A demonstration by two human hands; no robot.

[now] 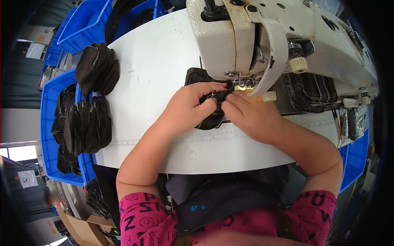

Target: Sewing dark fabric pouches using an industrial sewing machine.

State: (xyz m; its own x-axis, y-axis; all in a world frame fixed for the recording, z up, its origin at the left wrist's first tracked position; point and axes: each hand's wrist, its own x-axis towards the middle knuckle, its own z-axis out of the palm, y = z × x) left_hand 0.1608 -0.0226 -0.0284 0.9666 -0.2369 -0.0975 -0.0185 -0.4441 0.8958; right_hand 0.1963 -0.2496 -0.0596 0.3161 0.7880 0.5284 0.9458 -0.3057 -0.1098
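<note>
A black fabric piece (211, 119) lies crumpled on the white table of a sewing machine (223, 45), right under its needle area. My left hand (191, 104) pinches the piece from the left, thumb and forefinger closed on it. From the right, my right hand (250, 112) grips the same fabric with bent fingers close to the presser foot (242, 84). A small metallic bit shows on the cloth between my hands. The machine's lamp lights the spot by my right fingers. Part of the piece is hidden beneath my hands.
Stacks of black sewn pieces (96, 69) sit at the table's left edge, some in a blue bin (47, 135). Another stack (312, 92) lies right of the needle, under the machine arm. A ruler strip (230, 134) runs along the white table (143, 49). An open cardboard box (82, 225) stands lower left.
</note>
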